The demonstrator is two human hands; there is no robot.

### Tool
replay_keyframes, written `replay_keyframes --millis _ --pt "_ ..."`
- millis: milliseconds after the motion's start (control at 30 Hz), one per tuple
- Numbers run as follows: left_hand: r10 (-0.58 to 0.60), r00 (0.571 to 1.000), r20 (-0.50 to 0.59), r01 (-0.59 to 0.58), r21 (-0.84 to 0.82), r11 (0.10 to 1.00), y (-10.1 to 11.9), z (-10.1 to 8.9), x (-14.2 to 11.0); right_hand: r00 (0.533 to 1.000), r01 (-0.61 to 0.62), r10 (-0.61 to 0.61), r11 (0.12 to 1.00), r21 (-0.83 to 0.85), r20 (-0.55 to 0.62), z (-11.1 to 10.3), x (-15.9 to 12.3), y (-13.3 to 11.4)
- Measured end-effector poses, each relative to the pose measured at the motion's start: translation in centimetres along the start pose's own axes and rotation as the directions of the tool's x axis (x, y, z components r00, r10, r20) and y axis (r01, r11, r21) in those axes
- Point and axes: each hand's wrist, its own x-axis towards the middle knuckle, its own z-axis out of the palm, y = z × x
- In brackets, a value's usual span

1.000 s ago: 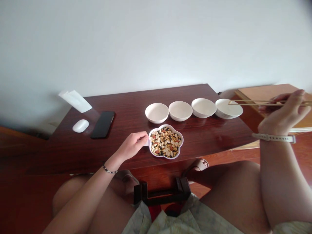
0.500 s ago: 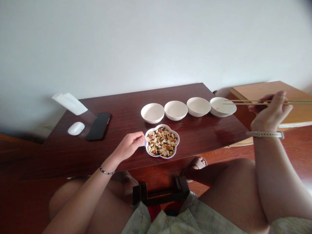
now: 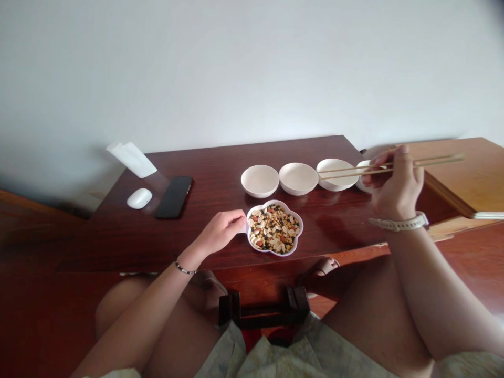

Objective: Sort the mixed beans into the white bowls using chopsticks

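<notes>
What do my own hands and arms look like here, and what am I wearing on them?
Your left hand and right hand are both ungloved, and both forearms are bare. The left wrist has a thin bracelet of dark and light segments; the right has a pale strap. Pale greenish fabric, probably short sleeves, shows at the bottom edge.

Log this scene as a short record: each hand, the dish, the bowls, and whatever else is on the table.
Left hand: gripping the handle of the flower-shaped dish
Right hand: holding chopsticks, which reach across the third bowl from the left
Dish contents: what look like peanuts among yellow and black bits
Bowls: four white bowls in a row, rightmost partly hidden
Table's left side: black phone, white rounded object, folded white paper
</notes>
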Motion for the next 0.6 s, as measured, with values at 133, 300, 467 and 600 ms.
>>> replay_keyframes --millis 133,300,467,600 --pt "-0.005 1.000 0.013 0.005 -0.002 1.000 0.0 0.0 0.0 0.980 -0.115 0.107 0.993 0.037 0.170 2.9 -2.9 -0.8" --pt "-0.013 1.000 0.007 0.013 0.003 1.000 0.3 0.0 -0.1 0.904 -0.203 0.196 0.979 -0.021 0.379 5.2 -6.5 -1.4" --pt "-0.019 1.000 -0.001 0.019 0.002 1.000 0.5 0.0 -0.2 0.820 -0.234 0.263 0.965 -0.121 0.508 6.2 -8.9 -1.1" --pt "-0.010 1.000 -0.005 0.010 0.004 1.000 0.5 0.0 -0.2 0.790 -0.201 0.246 0.969 -0.142 0.562 6.4 -9.9 -0.5"
